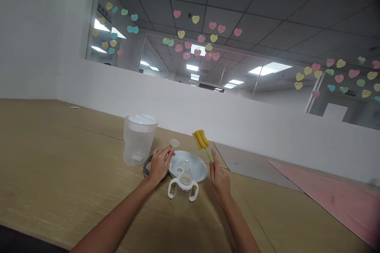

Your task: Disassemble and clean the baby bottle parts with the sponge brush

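Note:
My left hand (159, 164) is closed, pinching a small round whitish disc (174, 143) above the left rim of a white bowl (199, 161). A yellow sponge brush (201, 139) with a thin green handle is gripped in my right hand (220, 178), its sponge head raised beyond the bowl's right side. Clear parts, too small to name, lie in the bowl. In front of it stands a clear baby bottle (185, 184) with two white side handles and an uncovered top. A dark-rimmed round item (146, 168) is partly hidden behind my left hand.
A translucent lidded pitcher (139, 142) stands left of the bowl. A pink sheet (335, 193) lies on the wooden table (74, 182) at the right. Behind the table rises a low white wall (178, 104), with glass above it bearing heart-shaped notes.

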Motion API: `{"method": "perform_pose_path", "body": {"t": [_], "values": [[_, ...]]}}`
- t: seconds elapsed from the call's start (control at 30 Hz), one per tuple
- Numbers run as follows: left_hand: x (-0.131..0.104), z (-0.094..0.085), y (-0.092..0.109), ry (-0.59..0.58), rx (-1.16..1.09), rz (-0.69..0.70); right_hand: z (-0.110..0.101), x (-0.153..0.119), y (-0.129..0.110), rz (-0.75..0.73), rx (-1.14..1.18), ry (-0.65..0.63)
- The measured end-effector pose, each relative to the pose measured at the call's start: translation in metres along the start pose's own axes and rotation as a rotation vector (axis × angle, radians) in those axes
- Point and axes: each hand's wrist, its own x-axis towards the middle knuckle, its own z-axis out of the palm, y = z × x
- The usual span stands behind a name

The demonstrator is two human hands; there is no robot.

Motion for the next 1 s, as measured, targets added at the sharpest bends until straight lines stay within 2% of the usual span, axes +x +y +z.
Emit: {"method": "perform_pose_path", "body": {"t": [0.1,0.17,0.23,0.33,0.53,0.7,0.9,1.0], "values": [[-0.001,0.0,-0.001,-0.008,0.0,0.009,-0.001,0.0,0.0,-0.159,-0.07,0.148],[-0.002,0.0,-0.001,-0.005,0.009,0.023,-0.003,0.0,-0.006,-0.299,-0.088,0.171],[-0.003,0.0,-0.002,0.006,0.026,0.045,-0.004,0.0,-0.013,-0.367,-0.114,0.176],[-0.004,-0.001,-0.003,0.025,0.048,0.099,-0.002,-0.003,-0.019,-0.37,-0.106,0.161],[-0.009,-0.003,-0.001,0.079,-0.019,0.228,0.004,-0.008,-0.011,-0.328,-0.137,0.183],[-0.006,-0.004,0.0,0.113,0.005,0.1,0.002,-0.009,-0.017,-0.367,-0.098,0.209],[-0.001,-0.003,-0.014,0.141,0.027,-0.1,-0.002,-0.008,-0.025,-0.381,-0.046,0.265],[-0.001,-0.003,-0.014,0.166,0.01,-0.096,-0.001,-0.008,-0.024,-0.356,-0.05,0.255]]}}
